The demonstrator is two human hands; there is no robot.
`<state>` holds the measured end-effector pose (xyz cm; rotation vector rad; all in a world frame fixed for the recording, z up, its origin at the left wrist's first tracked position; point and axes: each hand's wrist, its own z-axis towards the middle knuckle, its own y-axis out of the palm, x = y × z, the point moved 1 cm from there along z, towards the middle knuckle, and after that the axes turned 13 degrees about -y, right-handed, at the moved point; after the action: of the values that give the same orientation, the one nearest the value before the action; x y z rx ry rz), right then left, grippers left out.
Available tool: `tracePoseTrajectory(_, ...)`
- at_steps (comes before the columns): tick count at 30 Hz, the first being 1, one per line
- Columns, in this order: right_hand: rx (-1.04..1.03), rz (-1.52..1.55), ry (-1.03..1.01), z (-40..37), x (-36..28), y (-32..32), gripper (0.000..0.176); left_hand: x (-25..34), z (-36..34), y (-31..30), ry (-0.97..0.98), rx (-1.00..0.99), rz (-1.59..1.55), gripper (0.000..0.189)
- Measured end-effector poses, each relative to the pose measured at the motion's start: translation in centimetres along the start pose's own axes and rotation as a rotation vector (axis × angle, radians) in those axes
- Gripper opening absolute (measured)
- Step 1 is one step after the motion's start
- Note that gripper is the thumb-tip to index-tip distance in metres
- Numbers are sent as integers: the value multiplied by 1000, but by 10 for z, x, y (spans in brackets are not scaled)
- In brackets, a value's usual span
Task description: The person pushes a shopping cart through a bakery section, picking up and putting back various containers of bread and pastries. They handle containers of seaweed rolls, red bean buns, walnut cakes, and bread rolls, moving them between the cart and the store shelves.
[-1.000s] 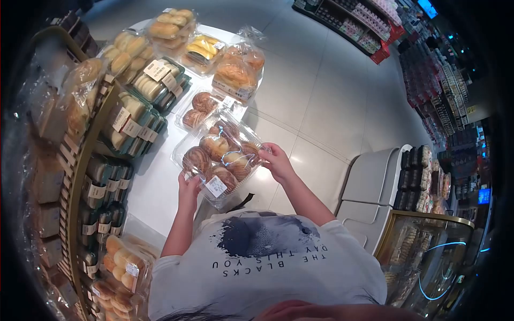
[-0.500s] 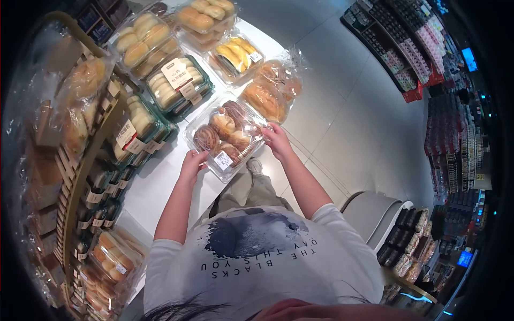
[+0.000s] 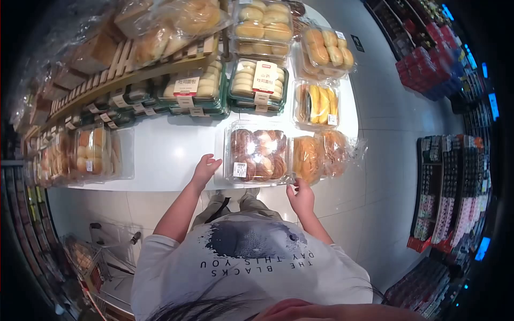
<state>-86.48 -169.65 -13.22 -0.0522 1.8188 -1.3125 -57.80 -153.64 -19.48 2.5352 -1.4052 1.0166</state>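
Observation:
A clear plastic box of brown swirled buns [image 3: 259, 152] rests flat on the white table near its front edge. To its left, my left hand [image 3: 205, 170] is open, fingers pointing at the box with a small gap between. My right hand [image 3: 302, 197] is open at the table edge by the box's front right corner, thumb apart from the fingers. Its fingertips are right beneath a bagged loaf [image 3: 307, 159]. A second bagged bread [image 3: 334, 152] lies beside that loaf.
Behind the box stand green-based packs of pale rolls [image 3: 259, 85], a box with yellow-topped bread [image 3: 321, 104] and stacked bun boxes [image 3: 327, 49]. A slatted wooden shelf [image 3: 115, 73] curves over the left side. More boxed rolls [image 3: 92, 150] sit at far left, above a shopping cart [image 3: 101, 262].
The box of swirled buns, held in both hands before, is now on the table with both hands off it. The view has turned, bringing the shelf and table squarely ahead.

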Motion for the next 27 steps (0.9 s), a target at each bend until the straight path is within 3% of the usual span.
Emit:
tracePoseTrajectory(2, -55, 118, -101, 17, -21, -11, 34, -23, -26, -21, 22, 99, 5, 55)
tracePoseTrajectory(7, -144, 354, -446, 65, -114, 11, 25, -117, -82, -82, -132, 266, -204, 48)
tracePoseTrajectory(9, -217, 419, -640, 68, -168, 33, 25, -173, -101, -108, -163, 286, -333, 44)
tracePoseTrajectory(12, -330, 462, -909, 53, -247, 79, 26, -275, -124, -136, -218, 501, -375, 40)
tracePoseTrajectory(13, -415, 483, -841, 34, -283, 89, 25, -303, -140, -146, -254, 540, -414, 42)
tracePoseTrajectory(16, -583, 538, -1018, -9, -354, 154, 25, -378, -189, -181, -352, 657, -571, 45)
tracePoseTrajectory(20, -882, 527, -1067, -77, -434, 242, 26, -488, -237, -205, -471, 865, -804, 40)
tracePoseTrajectory(23, -1066, 522, -1096, -118, -491, 284, 26, -521, -279, -228, -537, 901, -972, 37)
tracePoseTrajectory(27, -1145, 476, -1096, -137, -545, 334, 28, -556, -289, -259, -509, 895, -1120, 32)
